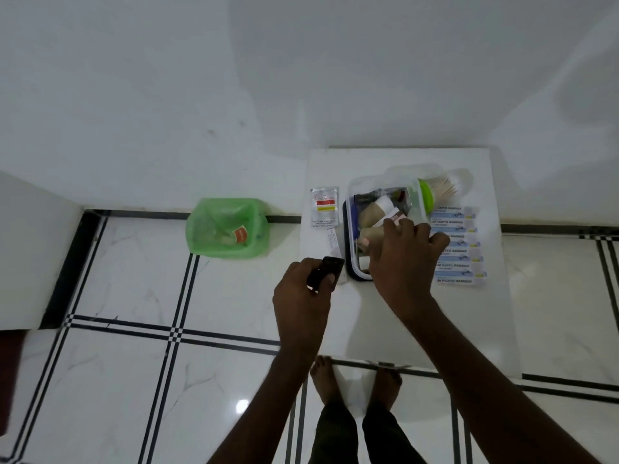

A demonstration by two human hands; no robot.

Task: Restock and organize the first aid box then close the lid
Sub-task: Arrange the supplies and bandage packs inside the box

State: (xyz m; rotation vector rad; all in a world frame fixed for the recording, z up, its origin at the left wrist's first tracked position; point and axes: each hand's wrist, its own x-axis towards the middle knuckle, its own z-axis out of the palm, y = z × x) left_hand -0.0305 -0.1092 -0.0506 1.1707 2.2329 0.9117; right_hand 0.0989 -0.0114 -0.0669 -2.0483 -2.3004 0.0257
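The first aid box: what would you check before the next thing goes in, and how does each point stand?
1. First aid box open: ok.
2. Space inside: cannot tell; bandage rolls fill the visible part.
3. Left hand has its dark item firmly held: ok.
4. Right hand out of the opening: not ok, it reaches over it.
5. Antiseptic bandage strips packed: not ok, beside the box.
6. White sachet packed: not ok, on the table.

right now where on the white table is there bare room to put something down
Free: the near part of the table under the right hand, and the far strip behind the clear box. Crowded: right of the box, bandage strips; left, a sachet and the left hand holding a dark item.
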